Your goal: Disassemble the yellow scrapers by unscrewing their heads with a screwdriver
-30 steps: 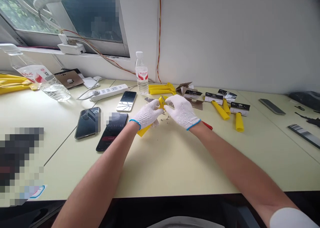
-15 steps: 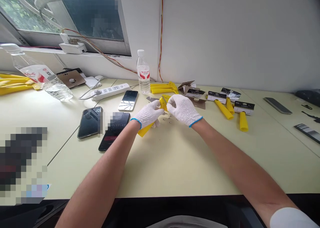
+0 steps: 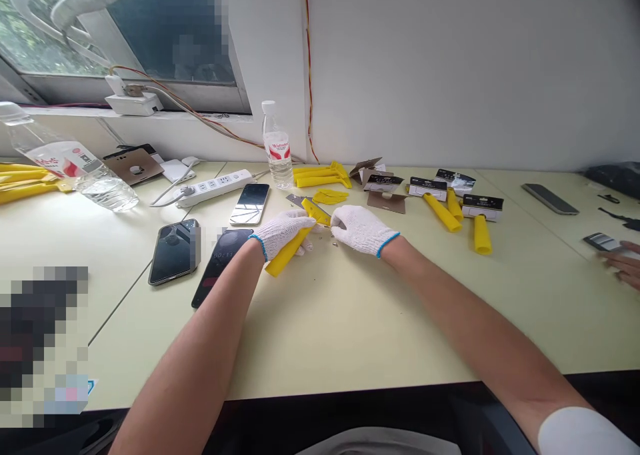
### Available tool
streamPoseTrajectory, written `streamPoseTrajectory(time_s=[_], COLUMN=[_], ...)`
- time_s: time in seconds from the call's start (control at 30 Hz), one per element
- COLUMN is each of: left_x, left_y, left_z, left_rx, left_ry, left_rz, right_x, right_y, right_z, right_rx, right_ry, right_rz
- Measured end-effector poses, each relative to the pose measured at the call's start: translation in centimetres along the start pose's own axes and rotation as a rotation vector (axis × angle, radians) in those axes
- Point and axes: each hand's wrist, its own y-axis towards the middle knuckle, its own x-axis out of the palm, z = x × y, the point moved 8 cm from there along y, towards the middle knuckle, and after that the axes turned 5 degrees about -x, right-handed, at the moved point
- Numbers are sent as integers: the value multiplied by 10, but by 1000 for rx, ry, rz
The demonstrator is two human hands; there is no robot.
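Note:
My left hand (image 3: 284,232), in a white knit glove with a blue cuff, is closed around a yellow plastic scraper (image 3: 283,258). The scraper's handle points down toward me and its flat head leans to the right. Beside that head, my gloved right hand (image 3: 364,231) has its thumb and fingers pinched together; whatever they hold is hidden. Small metal screws (image 3: 335,244) lie on the table just below the right fingertips. Behind the scraper are a thin grey metal blade (image 3: 296,202) and loose yellow plastic pieces (image 3: 330,196).
Yellow handles (image 3: 320,175), a water bottle (image 3: 278,152) and opened cardboard packaging (image 3: 386,202) stand behind. Carded yellow scrapers (image 3: 483,232) lie right. Phones (image 3: 174,252) and a power strip (image 3: 215,187) are left. Another person's hand (image 3: 626,262) touches a dark flat object (image 3: 603,242) at the right edge.
The scraper head has come down and now tilts rightward, with my right hand slightly lower beside it. Another person's hand has appeared at the right edge. The view has shifted a little.

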Motion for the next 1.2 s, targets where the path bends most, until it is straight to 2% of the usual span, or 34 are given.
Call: streamPoseTrajectory(time_s=[0.1,0.17,0.23,0.27,0.33,0.37,0.43,0.57,0.67,0.9,1.03,1.2], left_x=[8,6,2,-1,-9,-15,-26,-39,-41,-42,-43,-39], left_y=[1,2,4,5,7,7,8,7,7,6,9,9], left_z=[-13,-16,-14,-12,-7,-4,-1,2,0,1,-2,-1], left_rx=[-107,-106,-69,-50,-14,3,42,105,89,57,70,101], left_ry=[-26,-54,-87,-114,-175,-204,-259,-332,-344,-334,-312,-81], left_rz=[-141,-158,-144,-126,-53,3,127,274,312,358,360,369], right_x=[-2,-13,-28,-33,-34,-30,-18,-7,-5,-11,-9,-10], right_y=[-1,-10,-28,-42,-72,-86,-108,-120,-117,-121,-120,-120], right_z=[1,7,20,30,45,48,46,35,35,49,47,43], right_rx=[-6,33,147,250,421,455,460,411,405,470,389,338], right_ry=[0,-10,-49,-93,-163,-145,-63,25,33,203,179,167], right_rz=[-6,43,92,80,-30,-95,-217,-169,-161,-162,-200,-200])
